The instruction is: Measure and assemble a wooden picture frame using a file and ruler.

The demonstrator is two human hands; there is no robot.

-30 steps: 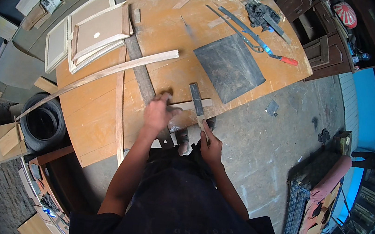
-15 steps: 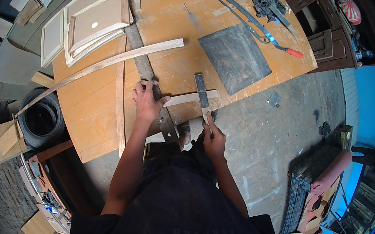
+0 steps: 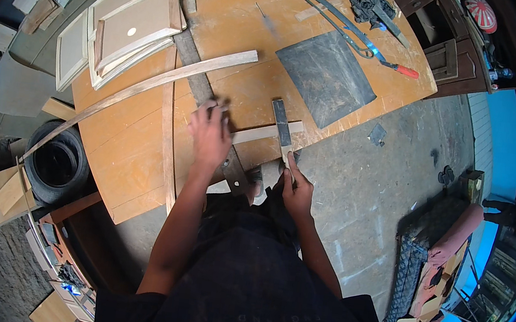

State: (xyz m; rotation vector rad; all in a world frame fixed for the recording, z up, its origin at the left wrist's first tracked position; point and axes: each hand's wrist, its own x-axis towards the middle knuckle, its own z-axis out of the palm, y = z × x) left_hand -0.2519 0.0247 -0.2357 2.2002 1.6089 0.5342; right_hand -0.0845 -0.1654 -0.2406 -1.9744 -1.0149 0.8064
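My right hand [image 3: 297, 191] is closed around the pale lower end of a sanding stick [image 3: 280, 124], whose upper part is dark and gritty-looking. That dark part lies across a short pale wood strip [image 3: 255, 135] near the table's front edge. My left hand [image 3: 211, 136], slightly blurred, has its fingers apart over a long dark board [image 3: 194, 63], beside the strip's left end. I cannot tell whether its fingertips touch the board. A long light wood strip [image 3: 172, 73] lies slantwise across the board, farther from me.
On the wooden worktable [image 3: 116, 163] lie several framed panels [image 3: 132, 7] at far left. A dark abrasive-looking sheet [image 3: 326, 79], a red-handled saw [image 3: 404, 71] and a black cloth [image 3: 368, 8] lie to the right. Tyres [image 3: 58, 162] stand beside the left edge.
My left hand has shifted slightly right and its fingers have lifted from their earlier hold by the strip's left end. My right hand keeps the sanding stick nearly in place.
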